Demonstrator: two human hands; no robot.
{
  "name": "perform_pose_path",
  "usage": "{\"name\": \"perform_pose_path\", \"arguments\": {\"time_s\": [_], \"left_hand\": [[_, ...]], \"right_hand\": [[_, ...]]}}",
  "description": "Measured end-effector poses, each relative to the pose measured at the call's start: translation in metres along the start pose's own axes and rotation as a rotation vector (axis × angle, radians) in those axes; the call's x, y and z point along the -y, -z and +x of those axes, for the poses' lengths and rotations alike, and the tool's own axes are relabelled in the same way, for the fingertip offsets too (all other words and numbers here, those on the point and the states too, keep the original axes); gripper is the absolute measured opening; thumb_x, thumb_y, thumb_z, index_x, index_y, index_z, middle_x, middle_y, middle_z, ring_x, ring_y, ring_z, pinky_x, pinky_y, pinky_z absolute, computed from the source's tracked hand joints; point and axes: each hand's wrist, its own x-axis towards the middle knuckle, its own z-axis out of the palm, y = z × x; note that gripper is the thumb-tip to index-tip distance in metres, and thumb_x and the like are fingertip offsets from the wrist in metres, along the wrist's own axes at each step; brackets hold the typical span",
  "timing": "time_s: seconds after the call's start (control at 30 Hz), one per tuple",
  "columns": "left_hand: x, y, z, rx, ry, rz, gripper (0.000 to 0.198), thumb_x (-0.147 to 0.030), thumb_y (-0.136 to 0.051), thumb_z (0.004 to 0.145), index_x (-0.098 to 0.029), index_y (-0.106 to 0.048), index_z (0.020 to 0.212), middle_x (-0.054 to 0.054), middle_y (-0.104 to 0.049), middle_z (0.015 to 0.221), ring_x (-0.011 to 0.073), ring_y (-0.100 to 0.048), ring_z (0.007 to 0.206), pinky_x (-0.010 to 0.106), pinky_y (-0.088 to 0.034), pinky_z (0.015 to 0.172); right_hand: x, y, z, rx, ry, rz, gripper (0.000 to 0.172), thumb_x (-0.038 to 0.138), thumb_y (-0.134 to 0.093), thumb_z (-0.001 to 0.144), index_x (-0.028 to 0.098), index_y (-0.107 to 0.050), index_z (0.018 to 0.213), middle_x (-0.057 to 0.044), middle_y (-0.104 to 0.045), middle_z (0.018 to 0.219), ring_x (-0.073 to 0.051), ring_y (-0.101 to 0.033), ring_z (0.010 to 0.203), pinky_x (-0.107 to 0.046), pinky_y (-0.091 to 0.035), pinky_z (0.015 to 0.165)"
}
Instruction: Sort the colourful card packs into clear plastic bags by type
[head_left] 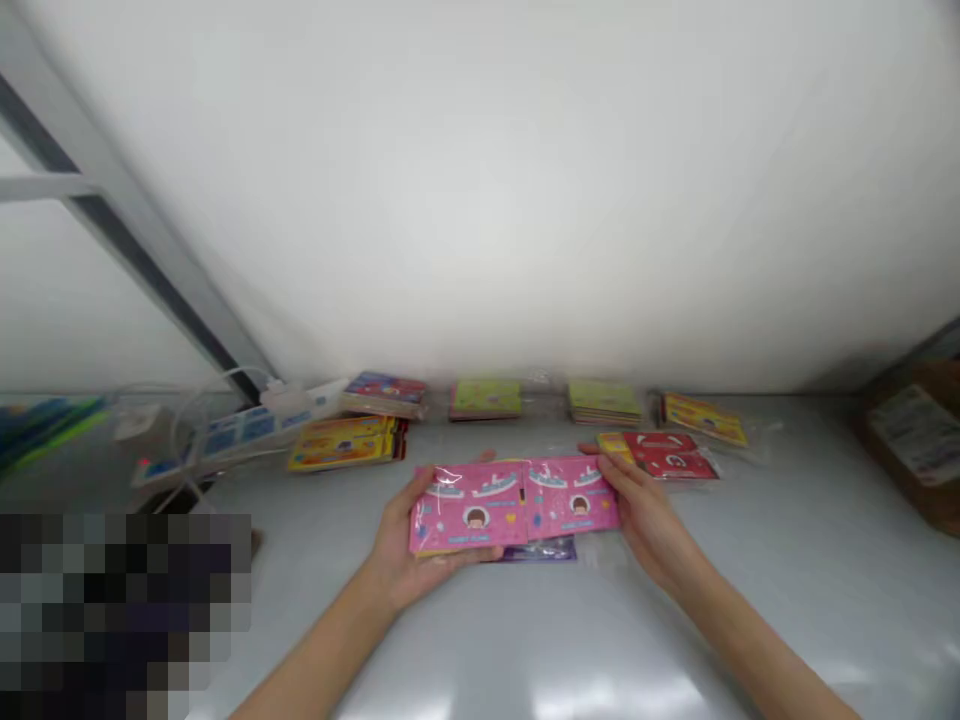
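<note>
Widely spread, left hand (pixel 427 540), right hand (pixel 649 515) hold pink packets (pixel 469 510).

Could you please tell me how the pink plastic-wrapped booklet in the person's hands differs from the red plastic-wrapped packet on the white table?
The pink booklet is gripped between the left hand and right hand, whereas the red packet lies on the white table. The pink booklet looks larger than the red packet. The pink booklet shows boats and a cartoon figure; the red packet has white line motifs. Both are printed and wrapped in clear plastic.
</note>
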Motion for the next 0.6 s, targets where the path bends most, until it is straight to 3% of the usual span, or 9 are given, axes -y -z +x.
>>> {"name": "perform_pose_path", "arguments": {"time_s": [0.17, 0.33, 0.5, 0.6], "left_hand": [[0.0012, -0.0038, 0.0001, -0.070, -0.007, 0.019, 0.059, -0.034, -0.048, 0.083, -0.011, -0.032, 0.135, 0.018, -0.056, 0.119, 0.0359, -0.057, 0.102, 0.047, -0.053, 0.071], [-0.0006, -0.0030, -0.0020, -0.090, -0.056, 0.026, 0.047, -0.036, -0.035, 0.090, -0.012, -0.040, 0.131, 0.014, -0.061, 0.114, 0.0365, -0.057, 0.101, 0.048, -0.051, 0.072], [-0.0032, -0.0004, -0.0014, -0.083, -0.074, -0.012, 0.057, -0.035, -0.050, 0.084, -0.016, -0.032, 0.135, 0.016, -0.059, 0.116, 0.0353, -0.059, 0.099, 0.051, -0.051, 0.074], [-0.0019, -0.0011, -0.0006, -0.085, -0.085, -0.023, 0.057, -0.035, -0.048, 0.085, -0.017, -0.030, 0.136, 0.016, -0.058, 0.118, 0.0347, -0.059, 0.100, 0.052, -0.051, 0.075]], "right_hand": [[0.0070, 0.0068, 0.0045, 0.001, -0.038, 0.053, 0.033, 0.038, -0.069, 0.068, 0.021, -0.064, 0.096, -0.001, -0.068, 0.087, -0.017, -0.061, 0.075, -0.026, -0.048, 0.065], [0.0003, 0.0073, 0.0059, 0.016, -0.007, 0.105, 0.021, 0.035, -0.071, 0.067, 0.021, -0.058, 0.076, 0.003, -0.063, 0.067, -0.012, -0.057, 0.060, -0.023, -0.046, 0.055], [-0.0016, 0.0029, 0.0025, 0.029, 0.004, 0.132, 0.028, 0.035, -0.075, 0.062, 0.020, -0.055, 0.073, 0.004, -0.063, 0.065, -0.012, -0.057, 0.056, -0.024, -0.047, 0.055], [-0.0028, 0.0019, 0.0018, 0.025, 0.031, 0.151, 0.028, 0.036, -0.075, 0.063, 0.020, -0.055, 0.073, 0.004, -0.062, 0.064, -0.012, -0.057, 0.056, -0.024, -0.047, 0.055]]}}
